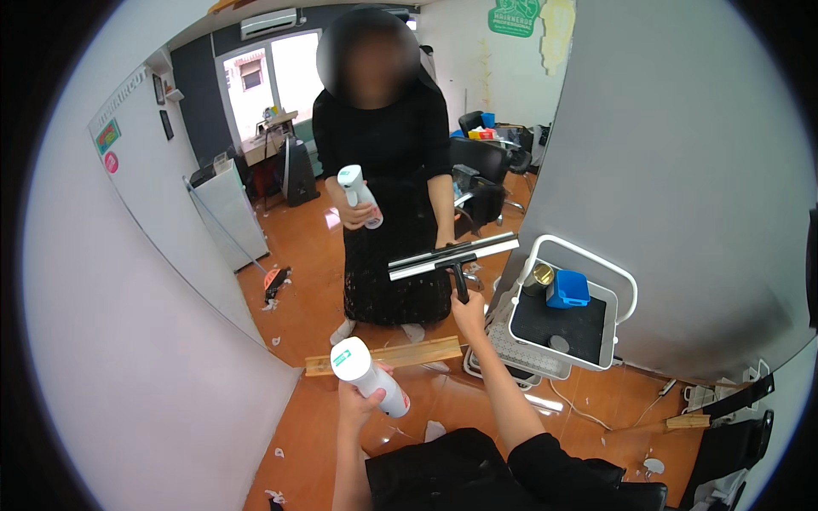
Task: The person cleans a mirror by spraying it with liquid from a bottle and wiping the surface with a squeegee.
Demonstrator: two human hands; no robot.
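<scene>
My left hand (359, 401) is wrapped around a white spray bottle (385, 389) with a wide white head, held upright with a slight tilt. In my right hand (471, 314) is the black handle of a window squeegee (455, 263). Its long, pale blade is at or very near the surface of a large wall mirror (390, 281), with its reflection just above; contact cannot be told. The mirror also reflects a person in black clothes holding the same bottle and squeegee. A wooden ledge (415, 352) runs along the mirror's foot, behind the bottle.
To the right stands a white tiered trolley (607, 358) carrying a blue plastic container (567, 290) and a gold-coloured tin (540, 277). A cable (585, 411) trails over the shiny orange-brown floor (319, 447). White scraps (436, 431) lie about. A grey panel (664, 172) rises behind the trolley.
</scene>
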